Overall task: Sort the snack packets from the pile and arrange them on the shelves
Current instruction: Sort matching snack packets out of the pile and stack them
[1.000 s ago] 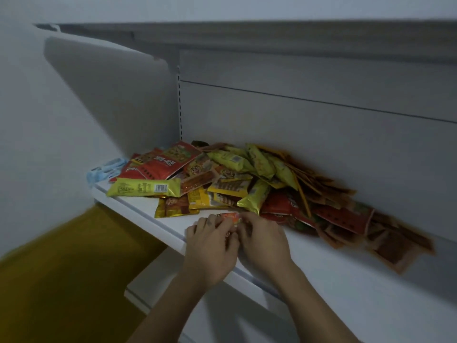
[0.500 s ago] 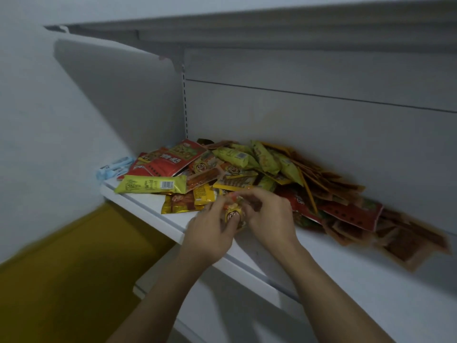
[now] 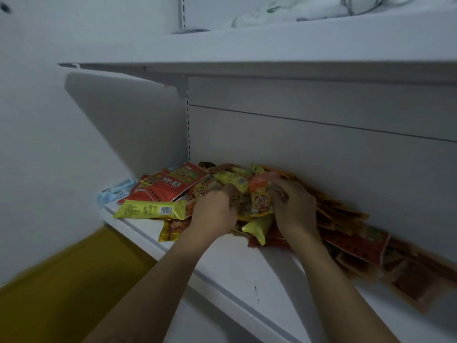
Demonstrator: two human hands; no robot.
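Note:
A pile of snack packets (image 3: 346,233) in red, yellow and brown lies along the back of a white shelf (image 3: 237,266). Both my hands are in the middle of the pile. My right hand (image 3: 294,209) holds an orange packet with a cartoon face (image 3: 259,196) upright by its right side. My left hand (image 3: 214,211) has its fingers curled round small packets at the pile's front; what exactly it grips is hidden. A long yellow packet (image 3: 150,209) and a big red packet (image 3: 173,185) lie at the left end.
A light blue wrapper (image 3: 116,193) sits at the shelf's far left by the wall. Another white shelf (image 3: 272,68) hangs above, with a white bundle on top (image 3: 321,8). The floor below left is yellow (image 3: 61,280). The shelf's front strip is bare.
My hands moved from the shelf's front edge back into the pile. The small packet held between both hands is now up in my right hand. The view tilted upward.

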